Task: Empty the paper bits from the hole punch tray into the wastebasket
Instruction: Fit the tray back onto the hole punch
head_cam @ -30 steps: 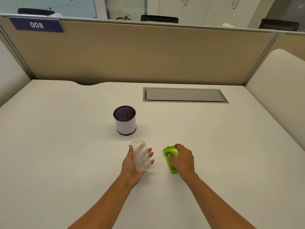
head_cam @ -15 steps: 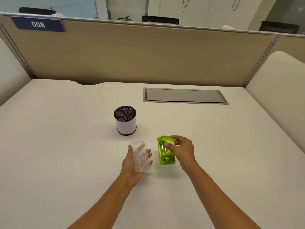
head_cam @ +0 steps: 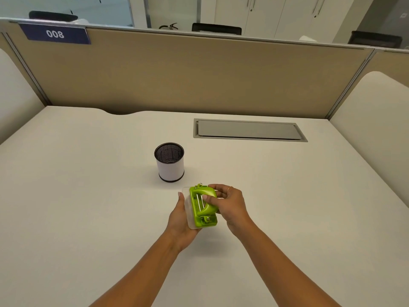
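**Hole punch [head_cam: 202, 209] and clear tray [head_cam: 187, 207] held together**

Both hands hold the green hole punch over the desk [head_cam: 88, 218], at 5 o'clock from the small wastebasket [head_cam: 170, 167]. The right hand [head_cam: 232, 204] curls its fingers round the punch's top and side. The left hand [head_cam: 179, 220] grips the tray from below, with its thumb on the far edge. Its other fingers are hidden. Only a thin strip of tray shows, at 9 o'clock of the punch, so it is hard to tell if it is clicked on. No paper bits can be made out. A grey hatch [head_cam: 249, 129] lies at 1 o'clock.
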Motion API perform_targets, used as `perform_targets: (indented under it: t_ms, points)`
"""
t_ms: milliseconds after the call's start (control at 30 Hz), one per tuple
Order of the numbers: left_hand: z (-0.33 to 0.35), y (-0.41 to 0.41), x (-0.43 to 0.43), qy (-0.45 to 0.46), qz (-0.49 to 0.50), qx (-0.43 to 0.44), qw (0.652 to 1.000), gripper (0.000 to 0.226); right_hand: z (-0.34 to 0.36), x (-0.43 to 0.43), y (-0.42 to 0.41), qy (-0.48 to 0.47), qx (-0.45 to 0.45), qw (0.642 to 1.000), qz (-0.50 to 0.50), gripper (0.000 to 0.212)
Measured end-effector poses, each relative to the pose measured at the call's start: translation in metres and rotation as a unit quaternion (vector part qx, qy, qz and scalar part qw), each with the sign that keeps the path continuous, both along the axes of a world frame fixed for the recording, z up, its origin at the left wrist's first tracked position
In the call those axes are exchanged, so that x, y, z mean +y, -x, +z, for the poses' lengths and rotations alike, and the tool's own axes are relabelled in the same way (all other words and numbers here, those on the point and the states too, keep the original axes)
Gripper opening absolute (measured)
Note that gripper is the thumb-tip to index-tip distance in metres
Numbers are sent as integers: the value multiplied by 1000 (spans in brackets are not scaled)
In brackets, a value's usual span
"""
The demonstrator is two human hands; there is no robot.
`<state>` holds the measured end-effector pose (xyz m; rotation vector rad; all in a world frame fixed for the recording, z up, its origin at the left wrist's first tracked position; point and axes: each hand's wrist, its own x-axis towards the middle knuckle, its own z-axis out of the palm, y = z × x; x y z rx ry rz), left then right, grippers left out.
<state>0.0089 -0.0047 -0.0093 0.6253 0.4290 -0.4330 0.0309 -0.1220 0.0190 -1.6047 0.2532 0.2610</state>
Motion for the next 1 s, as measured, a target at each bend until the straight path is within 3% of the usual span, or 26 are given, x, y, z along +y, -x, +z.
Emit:
perform_targets:
  t_ms: [633, 1000]
  points:
    - [-5, -2, -3, 7, 7, 0, 1000, 50, -4, 10, 5, -32, 8, 999, -4, 31]
    - [-2, -2, -2, -21, 25, 16, 999, 44, 0, 14, 10, -13, -37, 999, 25, 19]
